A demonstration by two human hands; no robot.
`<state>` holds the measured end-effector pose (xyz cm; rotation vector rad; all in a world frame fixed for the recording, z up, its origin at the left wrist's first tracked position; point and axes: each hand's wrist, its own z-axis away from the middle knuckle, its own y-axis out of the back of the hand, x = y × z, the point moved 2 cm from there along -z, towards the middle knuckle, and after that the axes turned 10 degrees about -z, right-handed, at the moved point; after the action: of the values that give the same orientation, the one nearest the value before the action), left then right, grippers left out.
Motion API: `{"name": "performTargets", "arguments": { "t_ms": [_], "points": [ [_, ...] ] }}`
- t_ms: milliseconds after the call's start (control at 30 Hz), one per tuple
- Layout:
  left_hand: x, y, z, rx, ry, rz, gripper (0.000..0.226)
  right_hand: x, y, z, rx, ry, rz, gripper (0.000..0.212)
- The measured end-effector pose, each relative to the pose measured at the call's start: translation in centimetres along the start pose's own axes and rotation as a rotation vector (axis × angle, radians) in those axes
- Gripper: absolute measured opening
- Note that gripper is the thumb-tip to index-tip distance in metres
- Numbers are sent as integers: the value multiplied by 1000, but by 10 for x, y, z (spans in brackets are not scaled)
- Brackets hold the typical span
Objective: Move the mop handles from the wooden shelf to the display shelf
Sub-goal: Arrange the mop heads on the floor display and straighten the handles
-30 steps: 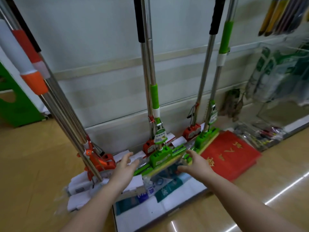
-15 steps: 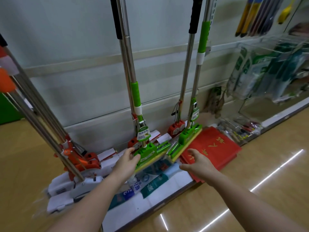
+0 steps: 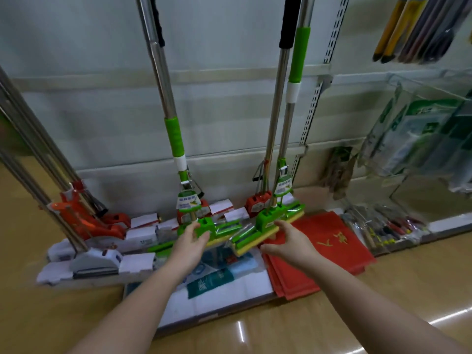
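Two green sponge mops lean upright against the pale wall panel. The left green mop (image 3: 174, 139) has its green head on the low display shelf (image 3: 224, 300), and my left hand (image 3: 190, 245) reaches to that head with fingers apart, holding nothing. The right green mop (image 3: 296, 62) stands beside a black-gripped steel mop (image 3: 277, 103). My right hand (image 3: 291, 238) hovers open just in front of the right mop's yellow sponge head (image 3: 265, 235). Orange-headed mops (image 3: 84, 218) lean at the far left with slanted steel poles.
Red folded cloths (image 3: 329, 241) lie on the shelf to the right of the mop heads. Bagged goods hang in a clear rack (image 3: 419, 139) at right, with small tools (image 3: 388, 228) below. White packaged mop heads (image 3: 102, 261) lie at left. A glossy wooden floor (image 3: 332, 325) runs in front.
The view has shifted right, so the mops sit further left in frame. Both hands stay open near the green mop heads; the right hand has drawn closer to the right sponge head.
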<state>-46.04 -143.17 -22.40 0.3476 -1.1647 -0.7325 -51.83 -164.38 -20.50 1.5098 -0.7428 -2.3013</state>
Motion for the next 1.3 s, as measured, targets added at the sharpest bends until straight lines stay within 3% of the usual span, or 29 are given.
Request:
{"name": "performTargets", "arguments": {
  "t_ms": [300,867,1033,1300],
  "points": [
    [29,-42,-16,50,14,-6,47,35,38,-45,-24,-10,-47,75],
    [67,-161,-149,-44,110,-97,47,121,86,-201,-127,-81,135,72],
    [57,-205,-177,26,115,-61,49,154,74,-248,-158,6,203,72],
    [11,-287,-238,206,-12,-240,52,225,49,-335,-76,180,212,85]
  ]
}}
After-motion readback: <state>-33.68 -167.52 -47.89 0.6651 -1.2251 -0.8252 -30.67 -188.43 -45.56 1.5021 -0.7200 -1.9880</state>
